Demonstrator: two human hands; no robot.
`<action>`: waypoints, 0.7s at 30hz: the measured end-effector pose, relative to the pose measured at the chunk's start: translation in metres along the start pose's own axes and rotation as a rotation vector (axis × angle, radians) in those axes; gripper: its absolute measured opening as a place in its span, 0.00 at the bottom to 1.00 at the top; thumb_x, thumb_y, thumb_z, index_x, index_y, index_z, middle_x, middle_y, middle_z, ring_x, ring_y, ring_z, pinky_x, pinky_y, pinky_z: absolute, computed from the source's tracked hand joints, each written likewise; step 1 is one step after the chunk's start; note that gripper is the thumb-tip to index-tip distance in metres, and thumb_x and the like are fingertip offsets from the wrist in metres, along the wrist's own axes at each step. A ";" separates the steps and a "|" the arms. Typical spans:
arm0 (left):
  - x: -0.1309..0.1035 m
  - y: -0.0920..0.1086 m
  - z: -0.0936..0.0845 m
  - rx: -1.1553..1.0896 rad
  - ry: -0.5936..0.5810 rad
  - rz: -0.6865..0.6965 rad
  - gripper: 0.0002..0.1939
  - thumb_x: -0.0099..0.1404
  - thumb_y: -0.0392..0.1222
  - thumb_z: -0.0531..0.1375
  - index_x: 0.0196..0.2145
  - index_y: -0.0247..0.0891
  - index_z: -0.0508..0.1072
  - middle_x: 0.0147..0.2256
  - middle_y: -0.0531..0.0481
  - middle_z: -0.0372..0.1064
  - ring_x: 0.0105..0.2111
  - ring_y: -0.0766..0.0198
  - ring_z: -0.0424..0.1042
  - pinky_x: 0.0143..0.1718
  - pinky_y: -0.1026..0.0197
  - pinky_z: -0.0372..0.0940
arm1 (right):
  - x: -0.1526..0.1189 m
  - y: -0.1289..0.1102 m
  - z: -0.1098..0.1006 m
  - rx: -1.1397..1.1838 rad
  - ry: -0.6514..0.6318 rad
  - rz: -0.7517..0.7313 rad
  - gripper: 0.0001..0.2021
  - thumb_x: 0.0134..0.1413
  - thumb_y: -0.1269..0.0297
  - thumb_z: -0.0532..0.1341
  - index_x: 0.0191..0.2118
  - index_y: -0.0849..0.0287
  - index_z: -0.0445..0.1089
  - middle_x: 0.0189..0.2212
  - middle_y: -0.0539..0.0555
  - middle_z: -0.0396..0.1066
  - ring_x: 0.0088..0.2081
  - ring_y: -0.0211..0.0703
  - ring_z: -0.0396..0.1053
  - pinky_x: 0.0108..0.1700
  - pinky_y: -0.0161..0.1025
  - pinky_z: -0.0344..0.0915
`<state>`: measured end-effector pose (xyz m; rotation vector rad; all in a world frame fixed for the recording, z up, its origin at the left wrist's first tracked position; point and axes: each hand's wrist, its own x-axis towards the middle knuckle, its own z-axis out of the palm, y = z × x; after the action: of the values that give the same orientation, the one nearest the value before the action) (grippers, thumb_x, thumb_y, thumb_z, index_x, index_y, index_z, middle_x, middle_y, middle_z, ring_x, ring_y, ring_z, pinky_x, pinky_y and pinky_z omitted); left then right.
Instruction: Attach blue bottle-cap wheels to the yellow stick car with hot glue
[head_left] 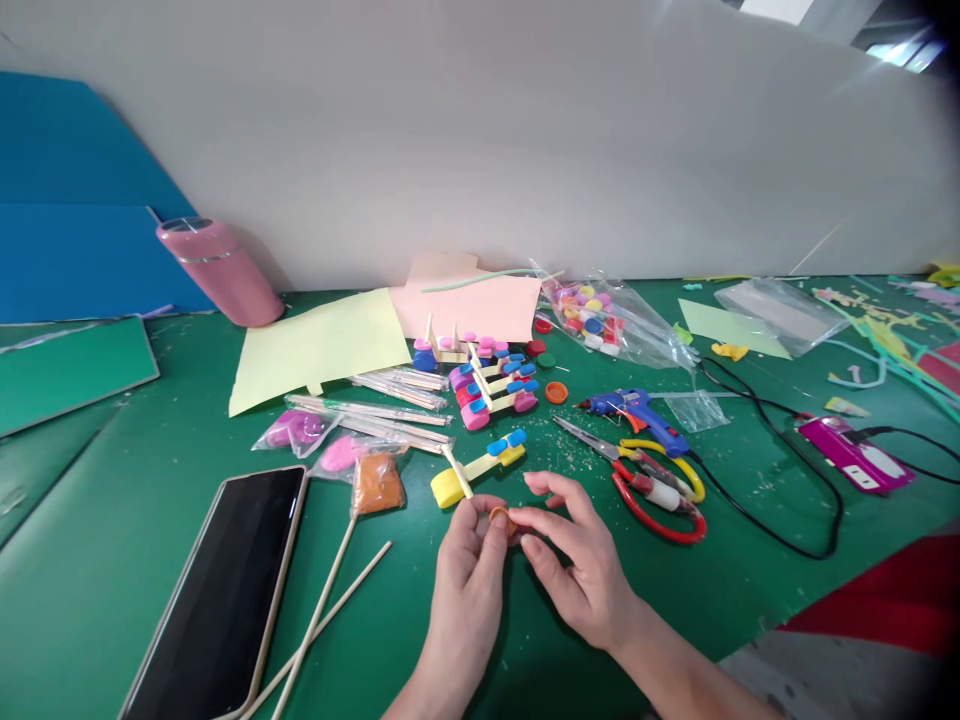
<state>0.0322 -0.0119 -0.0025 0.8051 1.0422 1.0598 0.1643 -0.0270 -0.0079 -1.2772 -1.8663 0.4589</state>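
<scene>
Between the thumb and fingers of my left hand (471, 565) is a small round orange cap (501, 517), partly covered by the fingertips. My right hand (576, 560) is just to its right with the fingers apart, its index fingertip at the edge of the cap. Beyond my left hand lies a yellow piece with a pale wooden stick (480, 466) and blue ends. Farther back stand several similar assemblies (491, 385) in pink, purple and blue. Another orange cap (556, 392) rests on the green table (570, 660).
On the right lie red-and-yellow scissors (660, 492), a blue glue gun (637, 412) with a black cable and a magenta box (855, 455). A phone (217, 590), wooden sticks (322, 615) and bagged orange clay (377, 484) are on the left. A pink tumbler (221, 272) leans behind.
</scene>
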 end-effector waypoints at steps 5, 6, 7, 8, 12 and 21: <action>0.000 0.001 0.001 -0.037 -0.068 -0.043 0.05 0.62 0.43 0.54 0.34 0.39 0.63 0.27 0.53 0.70 0.30 0.66 0.69 0.35 0.63 0.61 | 0.002 0.000 0.004 0.007 0.082 0.034 0.11 0.51 0.72 0.58 0.42 0.57 0.68 0.49 0.58 0.58 0.48 0.45 0.62 0.45 0.41 0.64; 0.000 0.001 0.001 -0.041 -0.075 -0.048 0.05 0.62 0.42 0.54 0.35 0.39 0.62 0.27 0.53 0.70 0.30 0.66 0.69 0.34 0.63 0.61 | 0.002 0.000 0.004 0.011 0.093 0.038 0.11 0.51 0.72 0.58 0.41 0.58 0.68 0.48 0.58 0.58 0.48 0.45 0.62 0.44 0.40 0.65; 0.000 0.001 0.001 -0.038 -0.077 -0.048 0.05 0.62 0.42 0.54 0.35 0.39 0.62 0.27 0.54 0.70 0.30 0.66 0.69 0.34 0.63 0.61 | 0.003 -0.001 0.004 0.012 0.102 0.044 0.10 0.50 0.72 0.59 0.40 0.58 0.68 0.48 0.58 0.58 0.48 0.45 0.63 0.44 0.40 0.65; 0.000 0.001 0.001 -0.025 -0.075 -0.040 0.05 0.62 0.42 0.54 0.35 0.40 0.61 0.27 0.54 0.70 0.29 0.66 0.69 0.34 0.64 0.61 | 0.004 -0.001 0.005 0.011 0.110 0.049 0.08 0.50 0.72 0.59 0.38 0.58 0.69 0.48 0.58 0.59 0.48 0.46 0.63 0.44 0.40 0.65; -0.002 -0.001 0.001 0.048 -0.056 0.030 0.05 0.62 0.42 0.54 0.36 0.41 0.62 0.29 0.55 0.69 0.29 0.68 0.67 0.33 0.65 0.60 | 0.007 -0.003 0.005 -0.005 0.134 0.050 0.07 0.50 0.73 0.58 0.36 0.58 0.70 0.47 0.58 0.60 0.48 0.47 0.62 0.43 0.41 0.65; -0.001 0.002 0.005 0.051 -0.046 0.014 0.06 0.59 0.42 0.57 0.33 0.39 0.65 0.27 0.54 0.68 0.29 0.67 0.66 0.31 0.66 0.60 | 0.008 0.002 0.005 -0.074 0.184 0.010 0.08 0.50 0.73 0.58 0.35 0.56 0.71 0.45 0.57 0.62 0.47 0.48 0.63 0.40 0.43 0.66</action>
<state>0.0362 -0.0123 0.0010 0.8752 1.0295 1.0258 0.1604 -0.0179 -0.0087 -1.3314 -1.7369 0.2689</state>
